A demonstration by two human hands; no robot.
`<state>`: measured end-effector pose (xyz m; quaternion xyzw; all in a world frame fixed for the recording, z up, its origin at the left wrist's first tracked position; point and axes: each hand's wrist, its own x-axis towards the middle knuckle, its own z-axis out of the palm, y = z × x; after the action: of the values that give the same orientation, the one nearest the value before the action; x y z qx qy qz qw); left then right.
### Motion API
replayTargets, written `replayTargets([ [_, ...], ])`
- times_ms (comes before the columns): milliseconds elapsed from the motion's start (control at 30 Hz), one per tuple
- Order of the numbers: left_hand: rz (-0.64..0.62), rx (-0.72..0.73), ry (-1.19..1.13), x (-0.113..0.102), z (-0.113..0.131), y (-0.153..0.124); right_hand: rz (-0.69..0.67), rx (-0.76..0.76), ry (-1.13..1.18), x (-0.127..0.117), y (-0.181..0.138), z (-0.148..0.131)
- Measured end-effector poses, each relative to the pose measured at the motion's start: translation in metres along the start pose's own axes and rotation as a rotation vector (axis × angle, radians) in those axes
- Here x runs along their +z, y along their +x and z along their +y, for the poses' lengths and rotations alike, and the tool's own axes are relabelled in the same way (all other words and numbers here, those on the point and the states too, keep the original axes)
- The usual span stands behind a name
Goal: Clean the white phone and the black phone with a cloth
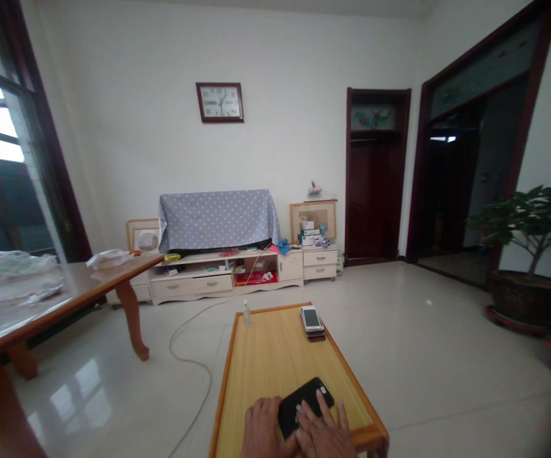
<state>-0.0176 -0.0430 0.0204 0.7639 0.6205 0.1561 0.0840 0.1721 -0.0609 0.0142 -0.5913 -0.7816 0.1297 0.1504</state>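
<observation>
A black smartphone [306, 407] lies at a slant near the close end of a low wooden table, a small pale patch by its upper right corner. My left hand [263, 426] is at its left side, fingers close together and curled, thumb near the lower edge, gripping that side. Across the lower right of the phone lies my right hand [326, 429], its fingers stretched and apart. By its index fingertip shows a small whitish spot that I cannot make out. Farther up the table is a stack of phones [312, 322], a white one on top.
A small clear bottle [246, 314] stands at the far left corner of the wooden table [266, 346]. Left is a larger table [79, 289] with plastic bags. A cable [203, 369] runs over the floor. Beyond stand a TV cabinet [170, 289] and, right, a potted plant [533, 286].
</observation>
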Motion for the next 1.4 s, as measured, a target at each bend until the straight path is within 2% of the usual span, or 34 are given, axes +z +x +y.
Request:
replayTargets([
  [200, 0.056, 0.021, -0.018, 0.001, 0.001, 0.0, 0.099, 0.259, -0.09, -0.001, 0.005, 0.009],
  [400, 0.056, 0.109, 0.006, -0.006, 0.001, 0.003, 0.039, 0.055, -0.012, 0.003, -0.005, -0.013],
  [500, 0.054, 0.097, 0.036, -0.006, 0.0, 0.004, 0.051, 0.053, 0.04, -0.009, -0.001, -0.007],
  [600, 0.054, 0.101, 0.048, -0.002, -0.001, 0.004, 0.148, 0.134, 0.069, -0.017, 0.004, 0.008],
  [700, 0.049, 0.113, 0.05, 0.0, -0.001, 0.004, 0.215, 0.173, 0.053, -0.014, 0.003, 0.017],
  [800, 0.064, 0.117, 0.054, -0.002, 0.0, 0.003, 0.224, 0.128, -0.001, -0.009, -0.005, 0.012],
  [900, 0.075, 0.073, 0.066, -0.005, 0.002, 0.002, 0.188, 0.057, -0.053, -0.011, -0.013, 0.0],
  [1000, 0.058, 0.045, 0.079, -0.006, 0.003, 0.001, 0.114, 0.051, -0.115, -0.02, -0.015, -0.008],
  [1100, 0.024, 0.032, 0.086, -0.008, 0.004, 0.002, 0.044, 0.117, -0.177, -0.032, -0.007, -0.004],
  [1200, 0.019, 0.028, 0.08, -0.009, 0.004, 0.002, 0.041, 0.246, -0.219, -0.038, 0.005, 0.003],
  [1300, 0.022, 0.033, 0.065, -0.01, 0.003, 0.003, -0.017, 0.333, -0.189, -0.03, 0.011, 0.0],
  [1400, 0.024, 0.034, 0.051, -0.011, 0.003, 0.003, -0.13, 0.259, -0.142, -0.015, 0.008, -0.013],
])
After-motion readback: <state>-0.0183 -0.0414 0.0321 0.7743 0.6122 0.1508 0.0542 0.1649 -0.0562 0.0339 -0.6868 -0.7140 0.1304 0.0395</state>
